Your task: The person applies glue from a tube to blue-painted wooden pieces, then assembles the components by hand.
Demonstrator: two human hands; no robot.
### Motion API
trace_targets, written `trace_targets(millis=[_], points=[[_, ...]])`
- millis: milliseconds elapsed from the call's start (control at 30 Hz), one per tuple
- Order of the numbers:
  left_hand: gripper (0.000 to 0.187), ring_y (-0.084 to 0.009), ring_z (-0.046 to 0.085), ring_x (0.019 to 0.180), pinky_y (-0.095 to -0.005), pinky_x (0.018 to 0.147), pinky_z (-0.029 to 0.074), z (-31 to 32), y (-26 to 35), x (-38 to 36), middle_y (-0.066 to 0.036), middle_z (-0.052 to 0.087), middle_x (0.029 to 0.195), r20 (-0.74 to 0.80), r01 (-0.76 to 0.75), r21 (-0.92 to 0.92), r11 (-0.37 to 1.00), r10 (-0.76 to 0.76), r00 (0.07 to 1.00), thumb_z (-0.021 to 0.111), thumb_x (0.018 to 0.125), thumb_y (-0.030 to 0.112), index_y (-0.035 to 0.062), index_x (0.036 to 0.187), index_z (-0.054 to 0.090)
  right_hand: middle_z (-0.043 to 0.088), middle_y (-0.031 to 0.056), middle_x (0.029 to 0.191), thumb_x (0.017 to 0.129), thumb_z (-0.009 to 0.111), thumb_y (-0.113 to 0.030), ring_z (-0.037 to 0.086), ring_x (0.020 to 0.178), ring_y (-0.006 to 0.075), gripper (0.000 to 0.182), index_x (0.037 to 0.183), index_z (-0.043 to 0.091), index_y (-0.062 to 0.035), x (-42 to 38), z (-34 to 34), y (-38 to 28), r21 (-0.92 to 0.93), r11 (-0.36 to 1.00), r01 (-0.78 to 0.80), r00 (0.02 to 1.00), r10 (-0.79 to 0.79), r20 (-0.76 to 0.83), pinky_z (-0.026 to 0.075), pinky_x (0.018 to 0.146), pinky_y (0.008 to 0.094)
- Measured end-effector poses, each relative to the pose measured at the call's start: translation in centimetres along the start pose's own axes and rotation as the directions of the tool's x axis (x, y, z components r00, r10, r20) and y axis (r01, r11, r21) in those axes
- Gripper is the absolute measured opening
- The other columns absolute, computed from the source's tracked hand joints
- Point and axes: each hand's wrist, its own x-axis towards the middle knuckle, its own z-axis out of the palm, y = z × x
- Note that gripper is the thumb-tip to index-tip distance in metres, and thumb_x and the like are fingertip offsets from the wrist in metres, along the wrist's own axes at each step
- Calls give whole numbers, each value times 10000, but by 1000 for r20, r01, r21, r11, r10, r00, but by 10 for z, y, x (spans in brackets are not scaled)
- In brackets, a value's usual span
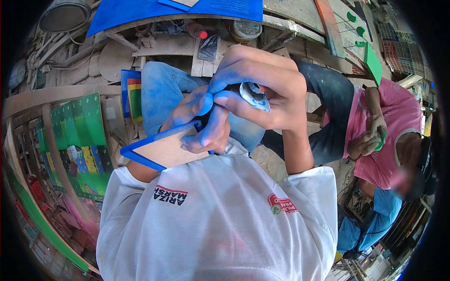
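A small board with blue edges and a bare brown face [171, 147] is gripped in my left hand [206, 119], whose fingers are stained blue. Close against it is my right hand [269, 89], with fingers curled and fingertips meeting near my left thumb. A curled strip of white paper with blue print [255, 97] sits inside my right hand's grip. Something dark shows between my left fingers, too shadowed to identify. Both hands are held in front of my white shirt, above my jeans.
A blue-covered bench [187, 14] stands ahead, with a bucket [246, 30] and a red-capped bottle [197, 30] under it. Painted green panels [79, 122] lean at left. On the right, a person in a pink shirt [389, 107] holds a small green item [380, 143].
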Motion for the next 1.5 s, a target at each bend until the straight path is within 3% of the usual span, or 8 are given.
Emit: trace_targets(millis=[767, 1067, 1133, 1233, 1433, 1500], points=[[481, -71, 346, 257, -243, 288, 176, -6, 1, 3, 16, 398, 372, 110, -33, 53, 998, 27, 994, 456, 956, 363, 4, 652, 554, 600, 133, 731, 642, 679, 0, 579, 631, 228, 138, 765, 648, 55, 3, 3, -1, 39, 999, 32, 999, -31, -33, 454, 568, 289], [445, -67, 354, 259, -226, 276, 181, 0, 17, -1, -9, 438, 398, -12, -43, 192, 981, 46, 999, 497, 946, 314, -26, 668, 566, 584, 123, 739, 620, 708, -7, 570, 628, 203, 177, 780, 663, 52, 0, 1, -8, -14, 1000, 17, 1000, -17, -22, 446, 544, 267], [424, -68, 362, 268, -213, 273, 210, 10, 18, 3, -21, 449, 405, -128, -93, 246, 965, 127, 984, 556, 916, 310, -40, 677, 572, 583, 122, 738, 617, 711, -13, 569, 626, 200, 180, 779, 663, 49, 1, 3, -8, -41, 998, 41, 999, -42, -34, 443, 538, 265], [424, -70, 388, 296, -202, 273, 241, 4, 19, -2, -51, 494, 462, -162, -112, 319, 941, 171, 972, 620, 873, 316, -62, 686, 577, 578, 118, 733, 611, 713, -25, 566, 621, 197, 185, 775, 661, 40, 2, 5, -11, -89, 994, 58, 997, -63, -52, 439, 531, 263], [446, -80, 417, 342, -196, 276, 274, 8, 23, -8, -125, 548, 579, -360, -22, 640, 768, 325, 874, 688, 807, 298, -140, 779, 607, 564, 111, 721, 603, 712, -31, 556, 613, 195, 182, 763, 652, 30, 2, 8, -9, -109, 990, 92, 990, -103, -98, 436, 528, 262], [453, -80, 418, 342, -196, 278, 275, 9, 29, -7, -130, 546, 577, -360, 5, 596, 803, 262, 896, 692, 801, 295, -150, 800, 609, 560, 109, 717, 601, 712, -29, 554, 612, 195, 180, 760, 650, 29, 2, 8, -10, -104, 991, 81, 990, -92, -109, 435, 528, 261]])
